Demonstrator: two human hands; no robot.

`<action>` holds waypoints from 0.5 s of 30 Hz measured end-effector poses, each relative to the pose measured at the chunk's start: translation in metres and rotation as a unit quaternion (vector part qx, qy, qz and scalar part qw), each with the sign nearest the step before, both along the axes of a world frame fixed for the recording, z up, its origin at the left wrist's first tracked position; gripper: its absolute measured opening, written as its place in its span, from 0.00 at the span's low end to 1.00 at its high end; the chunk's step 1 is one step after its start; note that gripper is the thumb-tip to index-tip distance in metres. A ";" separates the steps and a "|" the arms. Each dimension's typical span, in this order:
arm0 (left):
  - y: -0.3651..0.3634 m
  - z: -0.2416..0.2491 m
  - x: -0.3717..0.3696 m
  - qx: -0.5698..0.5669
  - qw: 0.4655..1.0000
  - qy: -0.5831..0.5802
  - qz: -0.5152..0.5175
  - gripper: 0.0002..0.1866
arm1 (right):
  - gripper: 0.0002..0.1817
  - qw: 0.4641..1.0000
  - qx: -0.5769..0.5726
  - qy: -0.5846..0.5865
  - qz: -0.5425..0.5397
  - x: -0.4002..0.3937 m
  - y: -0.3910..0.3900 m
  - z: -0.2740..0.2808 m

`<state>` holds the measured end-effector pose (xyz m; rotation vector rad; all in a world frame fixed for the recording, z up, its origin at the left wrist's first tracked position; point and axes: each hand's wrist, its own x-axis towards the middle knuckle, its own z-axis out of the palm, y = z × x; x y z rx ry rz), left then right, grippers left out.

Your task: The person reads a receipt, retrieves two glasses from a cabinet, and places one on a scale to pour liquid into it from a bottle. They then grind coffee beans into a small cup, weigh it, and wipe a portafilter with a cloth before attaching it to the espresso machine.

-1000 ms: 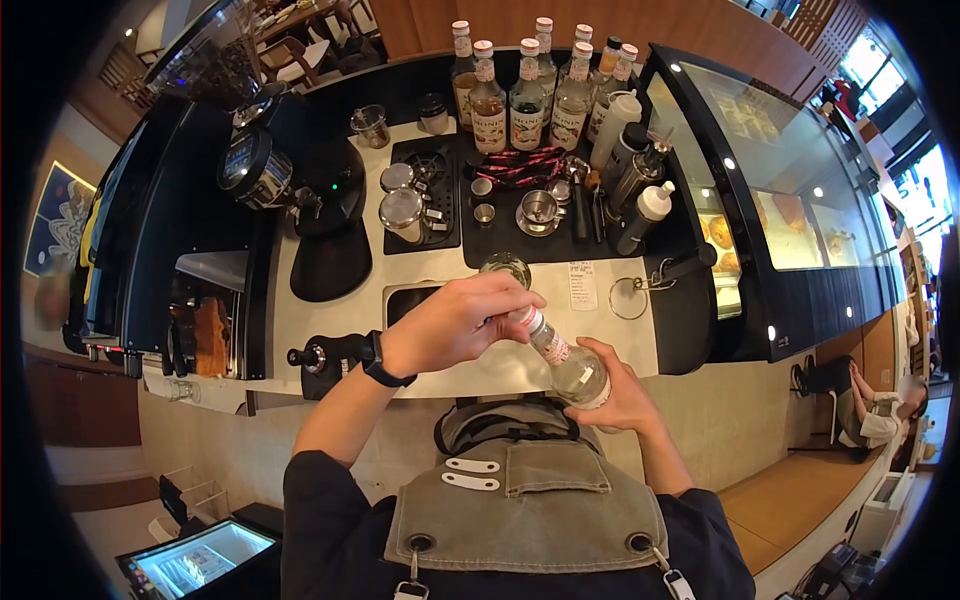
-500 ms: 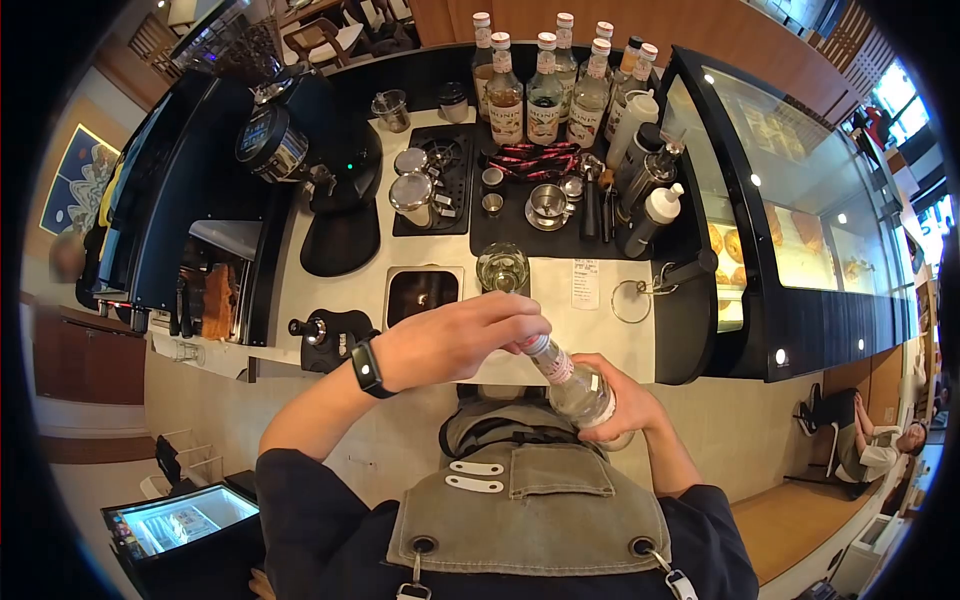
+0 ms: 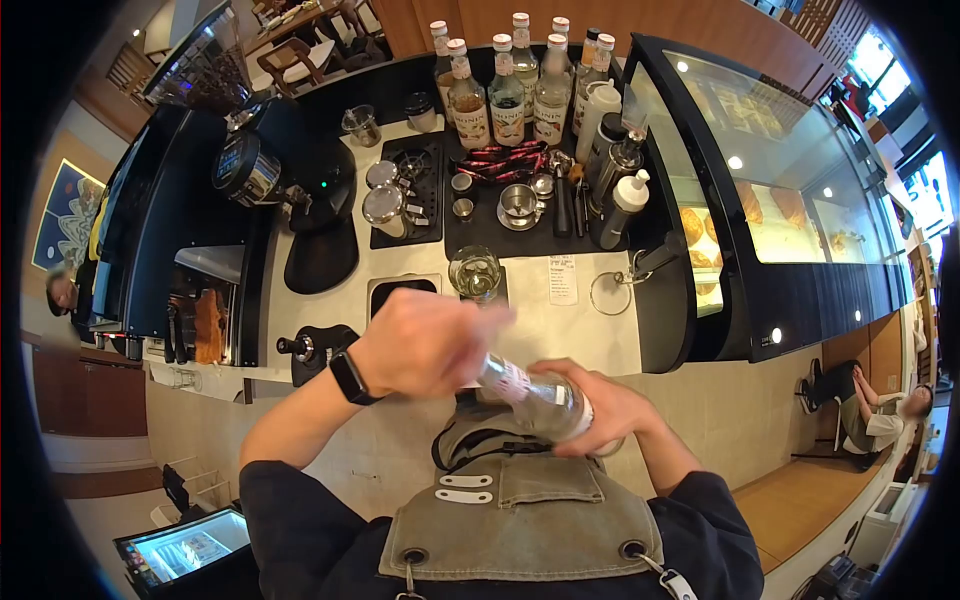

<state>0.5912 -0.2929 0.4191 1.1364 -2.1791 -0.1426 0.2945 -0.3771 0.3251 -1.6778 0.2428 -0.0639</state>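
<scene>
My right hand (image 3: 605,408) is wrapped round the body of a clear glass bottle (image 3: 550,408), which lies tilted in front of the apron with its neck toward the left. At the bottle's top, my left hand (image 3: 430,345) has its fingers curled in. Motion blurs those fingers, and the cap is hidden behind them. A black band circles the left wrist. Just beyond the hands, a glass (image 3: 474,273) with pale contents stands on the counter, and a receipt (image 3: 563,280) lies to its right.
Several syrup bottles (image 3: 508,105) stand at the back of the counter (image 3: 590,335). A pastry case (image 3: 745,270) bounds the right side; a grinder (image 3: 255,165) and a black machine (image 3: 170,215) stand left. A tamper (image 3: 315,350) sits near the front edge. One person sits far right.
Both hands and the bottle have shifted left in view, the left hand turning at the bottle's top. The camera view has shifted too, moving the counter items slightly left.
</scene>
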 end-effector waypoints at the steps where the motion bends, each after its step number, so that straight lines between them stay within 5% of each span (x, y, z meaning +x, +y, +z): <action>1: 0.001 0.009 -0.004 0.066 0.997 0.008 0.043 0.19 | 0.58 0.996 -0.020 0.079 -0.043 0.004 0.004 0.023; 3: 0.004 0.021 -0.013 0.197 0.972 0.024 0.127 0.18 | 0.59 0.990 -0.027 0.126 -0.053 0.007 0.006 0.034; 5: 0.008 0.019 -0.006 0.058 0.998 0.019 -0.007 0.16 | 0.60 0.998 -0.011 0.061 0.014 0.004 -0.002 0.026; 8: 0.004 0.030 0.004 -0.158 0.965 -0.059 -0.202 0.14 | 0.60 0.982 0.118 -0.032 0.147 0.015 0.001 0.008; 9: 0.000 0.034 0.011 -0.142 0.971 -0.060 -0.180 0.12 | 0.59 0.968 0.174 -0.021 0.178 0.020 0.003 0.012; 11: -0.006 0.040 0.024 -0.111 0.983 -0.060 -0.133 0.09 | 0.59 0.998 0.025 0.003 0.059 0.024 0.010 0.030; 13: -0.002 0.043 0.034 -0.006 0.999 -0.051 -0.013 0.15 | 0.58 0.989 -0.063 0.094 -0.090 0.036 0.023 0.061; 14: -0.002 0.042 0.036 0.027 0.998 -0.057 0.022 0.18 | 0.58 0.978 -0.154 0.044 -0.136 0.042 0.026 0.049; 15: 0.000 0.042 0.039 0.059 0.995 -0.063 0.057 0.22 | 0.58 0.984 -0.134 0.038 -0.108 0.048 0.026 0.050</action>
